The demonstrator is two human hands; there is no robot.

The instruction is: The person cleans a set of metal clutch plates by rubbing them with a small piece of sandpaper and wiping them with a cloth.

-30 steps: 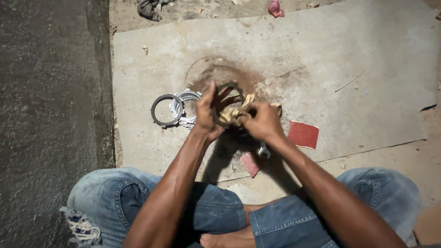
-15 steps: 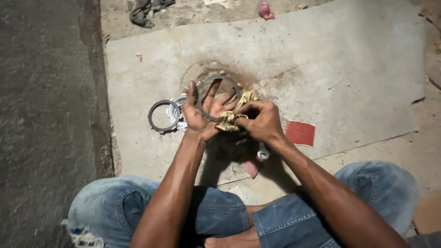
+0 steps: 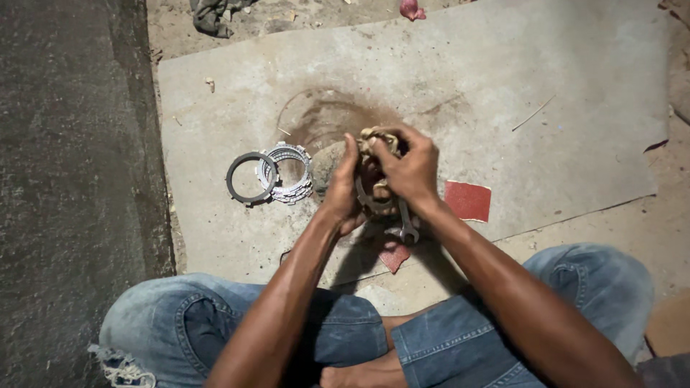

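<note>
Head view: both hands, left hand and right hand, now lower, clamped on ring and rag.

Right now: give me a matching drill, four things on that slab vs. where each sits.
Things:
1. dark ring
2. stack of toothed rings
3. red sandpaper sheet
4. spanner

Places:
A. right of the hands, flat on the slab
B. leftmost, lying alone beside the stack
C. just below the hands
D. between the dark ring and the left hand

Pairs: 1-B, 2-D, 3-A, 4-C
</note>
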